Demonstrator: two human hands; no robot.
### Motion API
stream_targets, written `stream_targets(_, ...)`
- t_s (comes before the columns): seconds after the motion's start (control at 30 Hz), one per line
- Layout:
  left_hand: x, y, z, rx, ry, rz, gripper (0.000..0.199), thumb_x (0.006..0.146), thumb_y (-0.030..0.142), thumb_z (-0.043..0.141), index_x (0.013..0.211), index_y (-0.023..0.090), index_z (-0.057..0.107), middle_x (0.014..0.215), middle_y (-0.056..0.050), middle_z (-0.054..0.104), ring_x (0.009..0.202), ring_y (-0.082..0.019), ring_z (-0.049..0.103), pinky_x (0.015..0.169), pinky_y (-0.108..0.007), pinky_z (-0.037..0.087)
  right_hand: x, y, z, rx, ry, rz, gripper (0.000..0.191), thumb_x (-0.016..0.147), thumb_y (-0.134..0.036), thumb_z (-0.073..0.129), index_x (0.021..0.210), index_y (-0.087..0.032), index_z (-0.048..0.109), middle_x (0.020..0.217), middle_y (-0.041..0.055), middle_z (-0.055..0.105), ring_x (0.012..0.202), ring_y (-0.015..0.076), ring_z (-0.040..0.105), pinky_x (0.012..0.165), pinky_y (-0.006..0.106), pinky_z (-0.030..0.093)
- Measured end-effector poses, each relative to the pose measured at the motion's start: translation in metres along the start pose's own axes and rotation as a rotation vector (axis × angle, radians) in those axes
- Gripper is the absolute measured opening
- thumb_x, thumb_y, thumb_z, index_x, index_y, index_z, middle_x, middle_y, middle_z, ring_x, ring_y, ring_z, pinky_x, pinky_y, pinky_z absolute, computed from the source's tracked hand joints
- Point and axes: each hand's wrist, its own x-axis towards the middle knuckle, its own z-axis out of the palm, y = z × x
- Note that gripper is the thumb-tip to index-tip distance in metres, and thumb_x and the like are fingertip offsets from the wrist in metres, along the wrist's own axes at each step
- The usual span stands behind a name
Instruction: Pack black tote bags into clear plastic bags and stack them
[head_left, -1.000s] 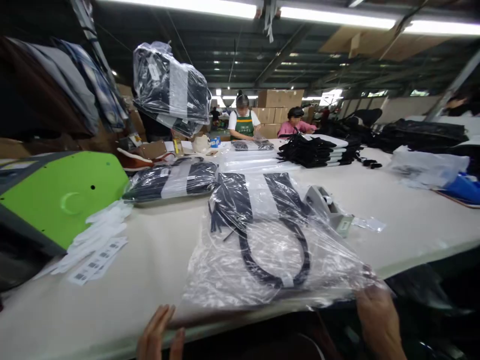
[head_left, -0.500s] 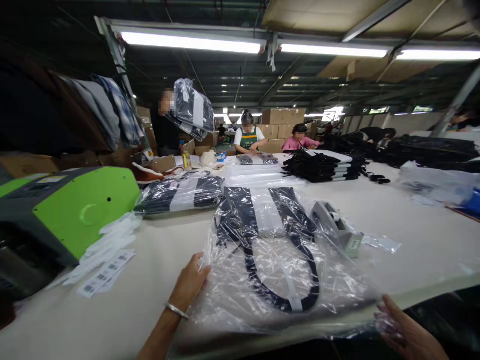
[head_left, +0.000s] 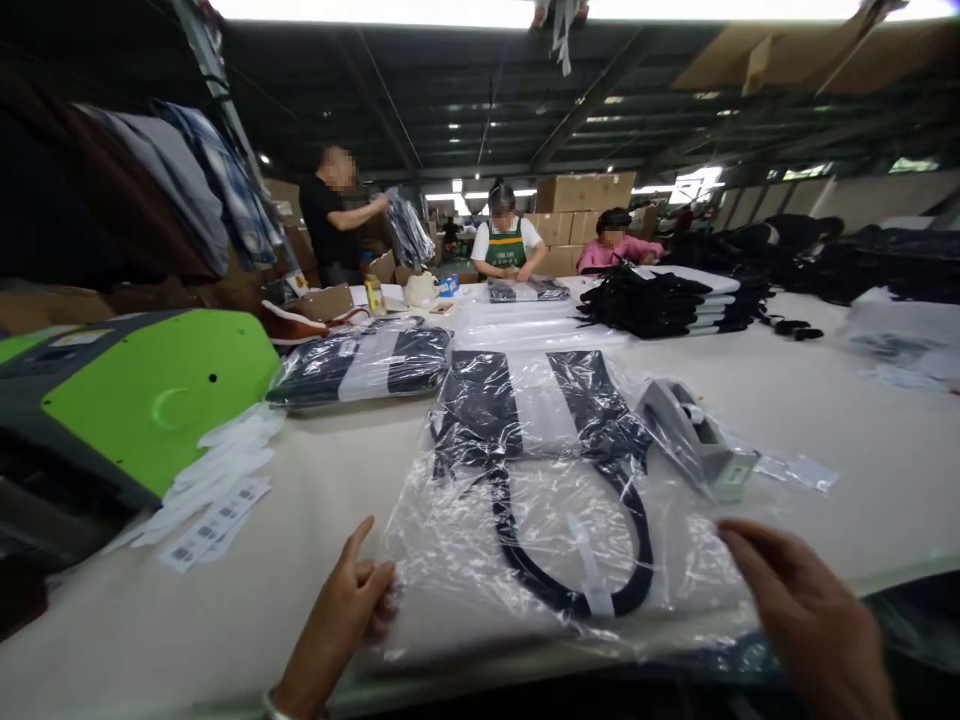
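Observation:
In front of me a clear plastic bag lies on the table. Inside is a folded dark navy cloth item with a white band down its middle. Its long looped strap, which carries a small pale tag, curves toward the table's front edge. At the bag's lower left side, my left hand has its thumb and curled fingers on the plastic, the index finger sticking out. My right hand is at the bag's right side, fingers together on the film; its thumb is hidden.
A green and grey machine stands left, beside white strips and barcode labels. Behind lies another bagged item. A grey tape dispenser touches the bag's right side. Black folded items are stacked farther back. Several people work beyond.
My right hand has moved up and inward along the bag's right side. My left hand has shifted slightly down and left, its index finger now extended. A standing person has lowered a bagged bundle.

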Motion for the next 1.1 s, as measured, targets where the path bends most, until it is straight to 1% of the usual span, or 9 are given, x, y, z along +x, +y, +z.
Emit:
stream_targets(0.1,-0.013,-0.001,0.0,-0.003,0.055,0.004,0.093,0.081,0.058,0.06,0.153,0.017,0.018,0.064,0.003,0.063,0.05,-0.018,0.061,0.041,-0.027,0.05,0.001,-0.107,0.07,0.144,-0.354,-0.498,0.037,0.096,-0.044,0.045,0.123,-0.027,0.065,0.129,0.0064,0.066,0.119,0.0271,0.062,0.103,0.048,0.049)
stream_targets(0.17,-0.02,0.0,0.002,-0.003,0.101,0.027,0.092,0.081,0.062,0.059,0.153,0.018,0.023,0.06,0.004,0.062,0.048,-0.017,0.058,0.041,-0.027,0.049,0.001,-0.149,0.123,0.053,-0.557,-0.769,0.047,0.099,-0.034,0.043,0.143,-0.02,0.049,0.15,0.0072,0.049,0.142,0.0245,0.04,0.119,0.048,0.032)
stream_targets(0.27,-0.029,0.005,0.005,-0.012,0.154,0.06,0.087,0.084,0.064,0.054,0.152,0.018,0.027,0.058,0.005,0.059,0.044,-0.014,0.051,0.041,-0.024,0.045,-0.001,-0.16,0.187,-0.159,-0.815,-0.876,0.053,0.098,-0.037,0.047,0.146,-0.015,0.046,0.156,0.01,0.038,0.149,0.0269,0.023,0.123,0.052,0.013)
stream_targets(0.37,-0.036,0.016,0.007,-0.027,0.167,0.077,0.083,0.085,0.066,0.052,0.151,0.019,0.031,0.051,0.009,0.048,0.038,-0.011,0.042,0.038,-0.021,0.036,-0.002,-0.139,0.221,-0.271,-0.951,-0.863,0.061,0.097,-0.049,0.045,0.149,-0.017,0.042,0.16,0.009,0.031,0.151,0.0282,0.014,0.123,0.052,0.003)
stream_targets(0.57,-0.022,0.072,0.007,-0.181,-0.075,0.219,0.05,0.087,0.058,0.058,0.115,0.017,0.062,0.053,0.005,0.055,0.045,-0.011,0.049,0.045,-0.022,0.042,0.004,-0.132,0.223,-0.129,-1.025,-0.747,0.062,0.092,-0.051,0.053,0.145,-0.018,0.049,0.159,0.0098,0.033,0.152,0.0303,0.012,0.122,0.053,-0.003)
stream_targets(0.7,0.027,0.13,0.036,-0.161,-0.378,0.326,0.031,0.09,0.045,0.061,0.097,0.015,0.066,0.07,-0.003,0.069,0.062,-0.013,0.065,0.061,-0.024,0.053,0.028,-0.14,0.198,0.488,-1.005,-0.181,0.056,0.094,-0.061,0.044,0.126,-0.02,0.063,0.135,0.0109,0.062,0.135,0.0298,0.047,0.116,0.052,0.029)
stream_targets(0.8,0.077,0.159,0.079,-0.257,-0.486,0.186,0.022,0.085,0.034,0.068,0.094,0.014,0.064,0.084,-0.006,0.074,0.076,-0.016,0.072,0.072,-0.027,0.058,0.053,-0.137,0.171,0.892,-1.016,0.218,0.065,0.091,-0.069,0.043,0.127,-0.018,0.058,0.124,0.0149,0.067,0.112,0.0265,0.065,0.097,0.044,0.051)
stream_targets(0.97,0.136,0.159,0.15,-0.223,-0.569,0.037,0.015,0.082,0.026,0.069,0.08,0.013,0.061,0.074,-0.008,0.074,0.065,-0.016,0.072,0.069,-0.029,0.059,0.079,-0.119,0.163,0.743,-0.94,0.324,0.064,0.072,-0.042,0.082,0.124,-0.018,0.055,0.104,0.0082,0.07,0.088,0.0194,0.069,0.073,0.03,0.057)
stream_targets(1.1,0.149,0.141,0.169,-0.126,-0.556,0.068,0.004,0.085,0.015,0.057,0.086,0.013,0.061,0.08,-0.009,0.076,0.069,-0.016,0.073,0.074,-0.031,0.06,0.081,-0.101,0.19,0.594,-0.89,0.321,0.052,0.061,-0.016,0.082,0.107,-0.014,0.059,0.066,-0.0051,0.062,0.053,0.0112,0.059,0.05,0.022,0.047)
